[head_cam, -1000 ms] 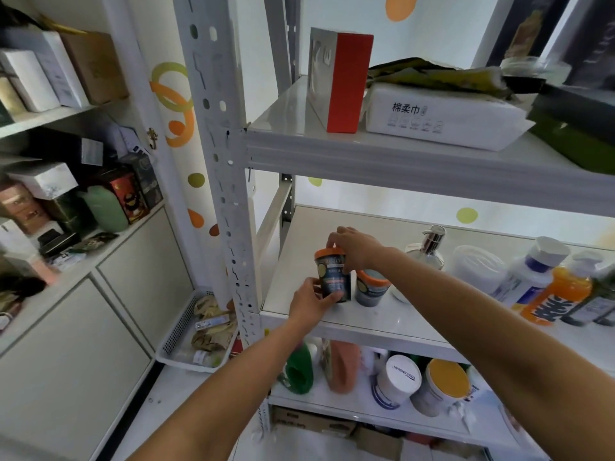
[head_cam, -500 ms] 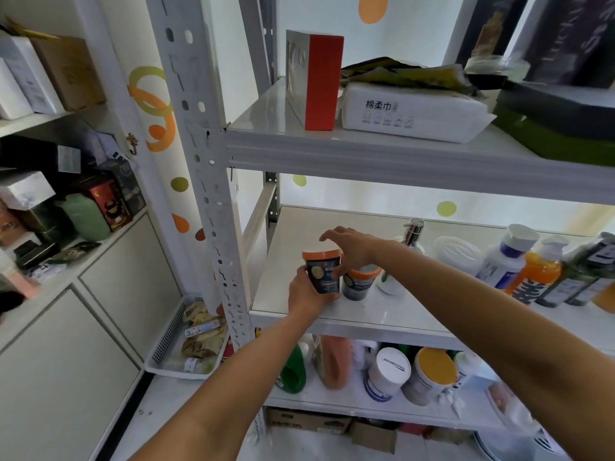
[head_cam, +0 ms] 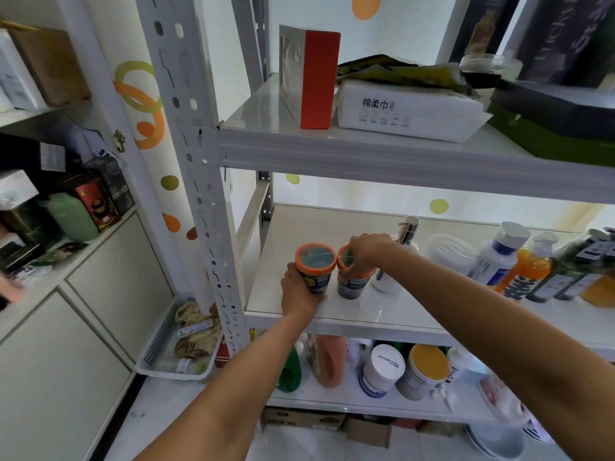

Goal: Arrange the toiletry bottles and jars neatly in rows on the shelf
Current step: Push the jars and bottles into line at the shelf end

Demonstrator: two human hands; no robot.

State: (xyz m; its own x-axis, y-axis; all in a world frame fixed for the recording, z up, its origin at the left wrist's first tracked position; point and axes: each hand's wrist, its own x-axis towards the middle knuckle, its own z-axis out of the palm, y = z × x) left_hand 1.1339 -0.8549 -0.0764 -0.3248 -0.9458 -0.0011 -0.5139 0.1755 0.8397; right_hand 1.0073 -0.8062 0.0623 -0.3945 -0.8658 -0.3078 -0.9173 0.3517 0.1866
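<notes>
Near the middle of the frame, two orange-lidded jars are standing upright side by side on the white middle shelf (head_cam: 332,224), close to its front left corner. The left hand (head_cam: 299,291) is wrapping around the lower body of the left jar (head_cam: 315,266), fingers curled round its near side, with the heel of the hand resting at the shelf's front edge. The right hand (head_cam: 366,252) is reaching in from the lower right and is closing over the top of the right jar (head_cam: 352,281), fingertips bent down onto its orange rim; the two lids are touching or very nearly so.

Just right of the right jar, a white pump bottle (head_cam: 396,257) with a chrome head is partly hiding behind the right wrist. Further right along the same shelf are lying a clear lidded tub (head_cam: 449,252), a white bottle with a blue label (head_cam: 499,257), an orange spray bottle (head_cam: 527,269) and some dark bottles (head_cam: 572,271) at the right edge of the frame, leaning loosely against one another.

On the shelf above, a red and silver box (head_cam: 312,74) is standing upright beside a white tissue pack (head_cam: 406,108). On the shelf below, a white tub (head_cam: 382,369) and a yellow-lidded tub (head_cam: 424,369) are tilting toward the camera.
</notes>
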